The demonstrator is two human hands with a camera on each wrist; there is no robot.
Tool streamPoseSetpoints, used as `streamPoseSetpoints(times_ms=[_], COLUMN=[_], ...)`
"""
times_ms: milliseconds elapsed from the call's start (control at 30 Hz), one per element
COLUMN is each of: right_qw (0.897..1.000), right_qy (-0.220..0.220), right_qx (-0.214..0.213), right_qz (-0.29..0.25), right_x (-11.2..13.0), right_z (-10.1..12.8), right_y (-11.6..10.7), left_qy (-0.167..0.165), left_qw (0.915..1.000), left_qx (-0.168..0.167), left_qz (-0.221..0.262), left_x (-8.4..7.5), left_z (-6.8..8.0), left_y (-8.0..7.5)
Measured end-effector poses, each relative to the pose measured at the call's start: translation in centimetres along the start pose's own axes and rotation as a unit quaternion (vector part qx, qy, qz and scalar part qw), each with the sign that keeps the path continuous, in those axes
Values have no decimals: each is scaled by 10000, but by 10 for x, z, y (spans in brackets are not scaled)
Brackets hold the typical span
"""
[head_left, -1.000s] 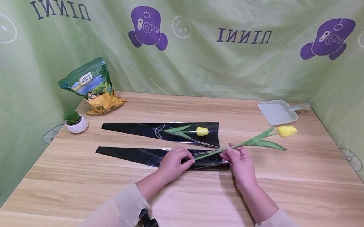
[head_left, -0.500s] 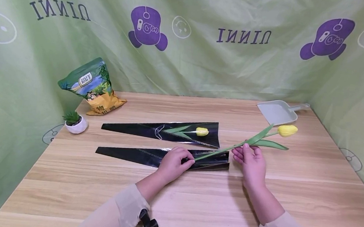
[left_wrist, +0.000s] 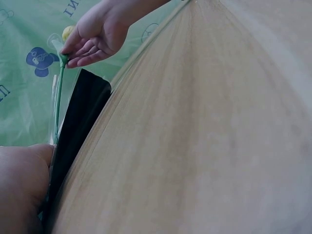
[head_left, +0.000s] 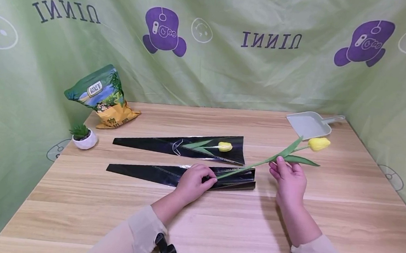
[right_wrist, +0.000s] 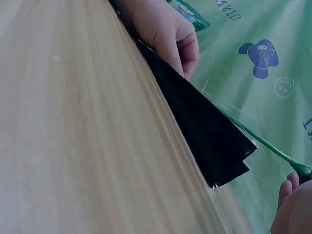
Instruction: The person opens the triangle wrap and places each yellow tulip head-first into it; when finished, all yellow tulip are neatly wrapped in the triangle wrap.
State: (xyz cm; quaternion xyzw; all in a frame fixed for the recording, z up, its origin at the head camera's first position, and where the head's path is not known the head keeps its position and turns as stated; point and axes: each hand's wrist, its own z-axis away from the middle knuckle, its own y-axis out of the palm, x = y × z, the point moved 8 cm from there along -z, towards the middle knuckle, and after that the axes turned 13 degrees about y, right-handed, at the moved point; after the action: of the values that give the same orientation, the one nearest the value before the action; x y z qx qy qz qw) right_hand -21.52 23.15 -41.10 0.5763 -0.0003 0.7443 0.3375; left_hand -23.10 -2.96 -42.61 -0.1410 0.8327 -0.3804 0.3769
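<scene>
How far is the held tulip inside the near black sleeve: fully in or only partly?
Partly in: the tulip bloom and leaves lie outside the sleeve; only the lower stem enters it.

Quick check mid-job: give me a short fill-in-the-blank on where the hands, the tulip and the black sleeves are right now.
The right hand holds the stem of a tulip whose flower is ____.
The left hand presses on the ____ of the two black sleeves.
The farther sleeve already holds a ____.
The gray dustpan lies at the table's far ____ corner.

Missing words: yellow; nearer; tulip; right
</scene>
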Motion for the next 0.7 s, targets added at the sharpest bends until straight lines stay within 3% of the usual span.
streamPoseSetpoints(times_ms=[433, 700], right_qw=[9992, 9985], right_qy=[15, 244], right_qx=[-401, -367], right_qz=[-62, 313], right_x=[-1, -10], right_z=[-5, -11], right_y=[3, 8], left_qy=[-19, 2], left_qw=[10000, 9994], left_qx=[-8, -296], left_qz=[41, 192], left_x=[1, -1], left_z=[0, 1], left_y=[1, -5])
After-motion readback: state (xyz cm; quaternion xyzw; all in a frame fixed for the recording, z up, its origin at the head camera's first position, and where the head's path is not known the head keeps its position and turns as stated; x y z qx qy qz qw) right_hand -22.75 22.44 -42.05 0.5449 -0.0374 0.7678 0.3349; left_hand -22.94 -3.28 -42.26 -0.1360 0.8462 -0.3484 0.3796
